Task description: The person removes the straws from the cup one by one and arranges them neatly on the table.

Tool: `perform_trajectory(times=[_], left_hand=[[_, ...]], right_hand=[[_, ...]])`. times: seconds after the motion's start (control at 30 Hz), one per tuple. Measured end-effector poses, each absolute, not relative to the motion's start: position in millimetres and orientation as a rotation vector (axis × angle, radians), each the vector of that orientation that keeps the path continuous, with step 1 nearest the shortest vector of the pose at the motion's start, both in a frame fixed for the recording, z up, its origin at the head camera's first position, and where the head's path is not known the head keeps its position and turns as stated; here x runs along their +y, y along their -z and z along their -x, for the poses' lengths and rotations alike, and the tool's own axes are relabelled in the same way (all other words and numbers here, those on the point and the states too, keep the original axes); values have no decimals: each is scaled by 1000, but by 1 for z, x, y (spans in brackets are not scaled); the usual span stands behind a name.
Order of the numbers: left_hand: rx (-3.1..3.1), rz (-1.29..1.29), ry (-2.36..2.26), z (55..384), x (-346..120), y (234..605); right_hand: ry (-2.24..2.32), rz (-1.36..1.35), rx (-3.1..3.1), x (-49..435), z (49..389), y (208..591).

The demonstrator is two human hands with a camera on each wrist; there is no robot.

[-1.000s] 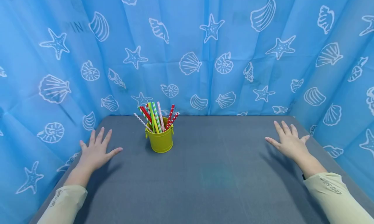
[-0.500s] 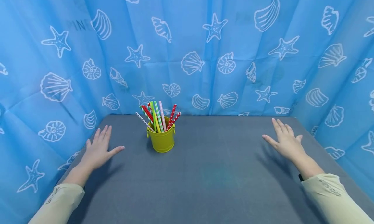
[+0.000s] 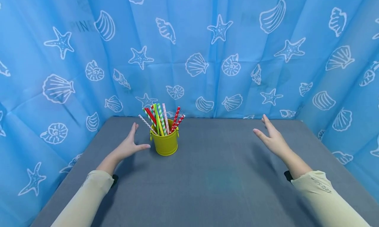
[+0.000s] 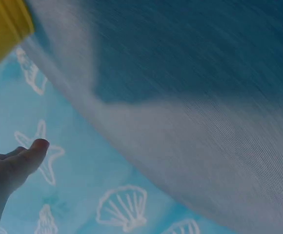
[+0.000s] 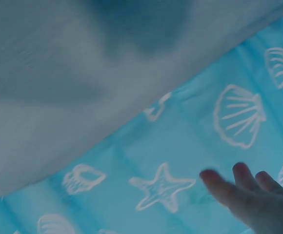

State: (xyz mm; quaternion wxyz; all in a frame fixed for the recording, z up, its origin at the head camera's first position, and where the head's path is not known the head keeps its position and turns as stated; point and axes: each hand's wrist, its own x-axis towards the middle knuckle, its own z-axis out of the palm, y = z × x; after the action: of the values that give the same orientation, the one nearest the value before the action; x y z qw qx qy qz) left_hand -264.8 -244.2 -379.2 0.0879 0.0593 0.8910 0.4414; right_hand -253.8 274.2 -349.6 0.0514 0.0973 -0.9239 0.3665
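A yellow metal bucket (image 3: 165,145) with small side handles stands upright on the grey table, left of the middle in the head view. Several paper straws (image 3: 160,119), striped, dotted and plain, lean out of it. My left hand (image 3: 128,147) is just left of the bucket, palm facing it, thumb stretched toward its side and fingers straight. In the left wrist view part of the bucket (image 4: 5,31) shows at the upper left corner. On the right side of the table my right hand (image 3: 273,139) hovers with fingers extended and thumb apart, holding nothing.
The grey tabletop (image 3: 207,194) spreads under both arms. A blue curtain (image 3: 189,33) printed with white shells and starfish hangs along the back and both sides, close to the table's edges.
My left hand has moved right, up to the bucket, and turned its palm inward. The right hand has shifted left and turned inward too. Bucket and straws stay in place.
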Motion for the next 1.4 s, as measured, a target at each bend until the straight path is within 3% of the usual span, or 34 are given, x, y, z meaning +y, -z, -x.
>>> perform_trajectory(times=[0.3, 0.57, 1.4], left_hand=[[2489, -150, -1489, 281, -221, 383], [2434, -140, -1578, 285, -210, 384], [2486, -119, -1736, 291, -189, 392]], right_hand=[[-1564, -394, -2670, 237, 264, 346], [-1937, -290, -2504, 210, 272, 350], [-2367, -118, -2252, 149, 296, 355]])
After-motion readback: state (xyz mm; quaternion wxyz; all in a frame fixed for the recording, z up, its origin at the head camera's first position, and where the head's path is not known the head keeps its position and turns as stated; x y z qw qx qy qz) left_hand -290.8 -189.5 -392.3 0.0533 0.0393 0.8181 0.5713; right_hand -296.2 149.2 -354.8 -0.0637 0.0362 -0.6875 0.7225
